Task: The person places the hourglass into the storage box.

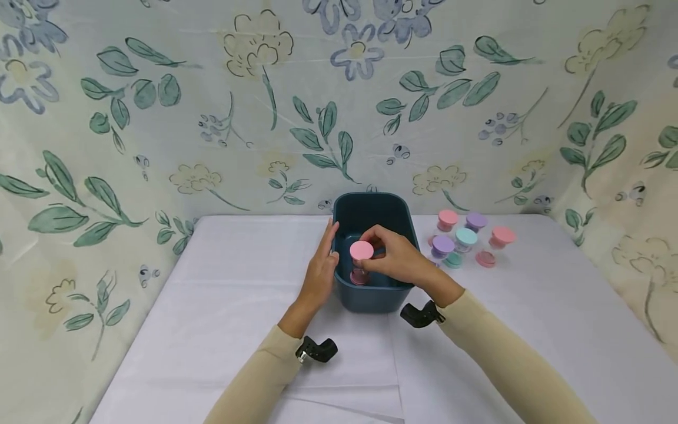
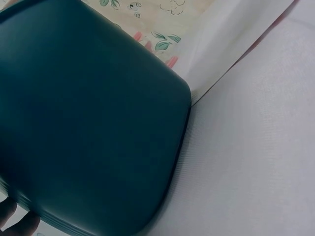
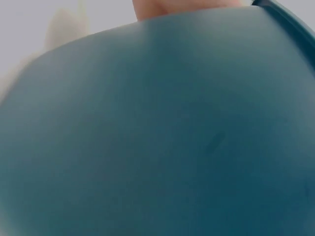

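Note:
A dark teal bin (image 1: 373, 300) stands on the white-covered table, its side filling much of the left wrist view. My left hand (image 1: 318, 280) rests against its left side with straight fingers, fingertips (image 2: 22, 225) at the rim. Over the bin's inside, my right hand (image 1: 397, 256) pinches a pink sand timer (image 1: 362, 250) between thumb and fingers. The timer is upright, its pink lower disc (image 1: 359, 277) showing within the bin. In the right wrist view the bin's wall (image 3: 157, 123) covers nearly everything, with a bit of the hand above it.
Right of the bin stands a cluster of similar timers: pink ones (image 1: 502, 235), purple ones (image 1: 442, 245) and a light teal one (image 1: 466, 237). A floral cloth (image 1: 318, 165) hangs behind and at the sides of the table (image 1: 238, 306). Creases run across the white cover near the front.

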### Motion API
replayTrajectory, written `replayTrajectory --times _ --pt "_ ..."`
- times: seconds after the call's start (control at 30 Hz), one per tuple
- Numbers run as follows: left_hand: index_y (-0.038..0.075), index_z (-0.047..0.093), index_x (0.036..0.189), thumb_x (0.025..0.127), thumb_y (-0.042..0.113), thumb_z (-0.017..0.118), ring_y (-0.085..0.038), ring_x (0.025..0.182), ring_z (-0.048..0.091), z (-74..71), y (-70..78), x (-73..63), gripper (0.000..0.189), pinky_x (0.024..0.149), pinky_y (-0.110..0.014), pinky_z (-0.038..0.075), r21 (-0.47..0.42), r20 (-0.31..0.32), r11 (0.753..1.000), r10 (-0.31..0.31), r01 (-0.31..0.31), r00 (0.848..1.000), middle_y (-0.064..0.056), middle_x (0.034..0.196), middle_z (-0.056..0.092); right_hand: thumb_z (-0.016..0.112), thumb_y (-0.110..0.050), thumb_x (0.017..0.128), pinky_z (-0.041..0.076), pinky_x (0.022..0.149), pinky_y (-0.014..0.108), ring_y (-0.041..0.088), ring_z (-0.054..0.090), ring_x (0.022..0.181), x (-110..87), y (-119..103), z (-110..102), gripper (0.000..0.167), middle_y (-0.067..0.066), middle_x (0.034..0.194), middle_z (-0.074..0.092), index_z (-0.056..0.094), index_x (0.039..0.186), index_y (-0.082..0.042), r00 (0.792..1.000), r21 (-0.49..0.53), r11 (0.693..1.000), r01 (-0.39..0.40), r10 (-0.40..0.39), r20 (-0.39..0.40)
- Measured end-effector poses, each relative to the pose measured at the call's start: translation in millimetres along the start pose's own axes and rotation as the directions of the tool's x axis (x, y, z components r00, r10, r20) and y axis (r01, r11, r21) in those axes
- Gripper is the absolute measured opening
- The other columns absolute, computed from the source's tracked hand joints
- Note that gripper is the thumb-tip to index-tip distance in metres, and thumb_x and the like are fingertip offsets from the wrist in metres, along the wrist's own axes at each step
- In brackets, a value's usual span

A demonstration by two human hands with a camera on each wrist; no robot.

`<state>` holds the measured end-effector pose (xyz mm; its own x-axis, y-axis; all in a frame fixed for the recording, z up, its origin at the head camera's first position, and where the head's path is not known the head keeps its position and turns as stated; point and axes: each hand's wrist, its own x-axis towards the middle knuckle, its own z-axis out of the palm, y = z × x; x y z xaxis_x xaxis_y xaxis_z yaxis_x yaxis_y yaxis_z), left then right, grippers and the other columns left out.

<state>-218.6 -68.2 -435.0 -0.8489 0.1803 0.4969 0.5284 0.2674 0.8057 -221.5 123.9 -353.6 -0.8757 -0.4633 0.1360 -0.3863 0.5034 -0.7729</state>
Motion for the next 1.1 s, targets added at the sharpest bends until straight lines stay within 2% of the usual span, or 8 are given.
replayTrajectory --times 0.13,0.3,0.43,0.57,0.67,0.9,1.1 --pt "0.012 0.022 0.154 0.101 0.013 0.028 -0.019 0.147 0.013 -3.7 7.6 -1.1 0.053 0.114 -0.054 0.018 -0.027 0.011 1.000 -0.005 0.006 1.000 -0.002 0.161 0.012 0.077 -0.013 0.079 0.056 0.081 0.032 0.022 0.061 0.094 0.7 1 3 0.039 0.007 0.105 0.062 0.055 0.111 -0.008 1.000 -0.031 1.000 0.003 -0.003 0.028" --pt "0.006 0.023 0.153 0.099 0.005 0.029 -0.027 0.147 0.012 -6.0 17.2 -1.9 0.054 0.114 -0.057 0.016 -0.066 0.017 0.998 -0.014 0.015 1.000 -0.008 0.161 0.011 0.076 -0.014 0.079 0.056 0.081 0.032 0.020 0.060 0.091 0.6 1 3 0.037 0.004 0.102 0.063 0.056 0.109 -0.010 0.998 -0.082 0.997 -0.007 0.013 0.069" --pt "0.011 0.022 0.154 0.101 0.013 0.028 -0.023 0.147 0.013 -3.2 9.1 -1.6 0.054 0.113 -0.058 0.019 -0.042 0.012 0.999 0.001 0.000 1.000 -0.006 0.161 0.012 0.077 -0.015 0.078 0.056 0.080 0.033 0.019 0.059 0.088 0.6 1 3 0.036 0.004 0.098 0.063 0.056 0.107 -0.009 0.997 -0.122 0.992 -0.013 0.022 0.077" --pt "0.019 0.022 0.155 0.101 0.022 0.027 -0.016 0.146 0.014 -1.4 -0.3 -1.2 0.054 0.113 -0.056 0.020 -0.015 0.004 1.000 0.008 -0.008 1.000 0.002 0.161 0.012 0.077 -0.015 0.078 0.056 0.081 0.034 0.019 0.060 0.087 1.3 0 4 0.036 0.005 0.099 0.064 0.057 0.107 -0.008 0.995 -0.141 0.990 -0.019 0.032 0.096" --pt "0.022 0.022 0.155 0.101 0.025 0.027 -0.014 0.146 0.013 -1.7 -2.5 -0.5 0.054 0.114 -0.054 0.018 -0.012 0.000 1.000 0.005 -0.005 1.000 0.003 0.161 0.012 0.077 -0.015 0.078 0.055 0.082 0.034 0.018 0.060 0.088 2.6 0 5 0.037 0.005 0.100 0.064 0.058 0.109 -0.008 0.992 -0.148 0.989 -0.029 0.046 0.116" --pt "0.015 0.023 0.154 0.099 0.020 0.027 -0.016 0.146 0.014 -3.8 -3.0 2.4 0.055 0.115 -0.054 0.018 0.014 0.001 1.000 0.006 -0.006 1.000 -0.002 0.162 0.013 0.078 -0.018 0.079 0.053 0.085 0.037 0.018 0.061 0.090 6.7 -2 6 0.036 0.004 0.100 0.066 0.059 0.108 -0.007 0.985 -0.201 0.978 -0.050 0.081 0.151" --pt "0.013 0.023 0.154 0.099 0.019 0.027 -0.017 0.146 0.015 -3.6 -2.7 2.1 0.056 0.114 -0.056 0.019 -0.005 0.002 1.000 -0.002 0.002 1.000 0.000 0.162 0.013 0.079 -0.020 0.079 0.052 0.088 0.040 0.018 0.062 0.092 7.4 -3 6 0.036 0.004 0.100 0.068 0.060 0.108 -0.008 0.980 -0.212 0.976 -0.056 0.095 0.175"
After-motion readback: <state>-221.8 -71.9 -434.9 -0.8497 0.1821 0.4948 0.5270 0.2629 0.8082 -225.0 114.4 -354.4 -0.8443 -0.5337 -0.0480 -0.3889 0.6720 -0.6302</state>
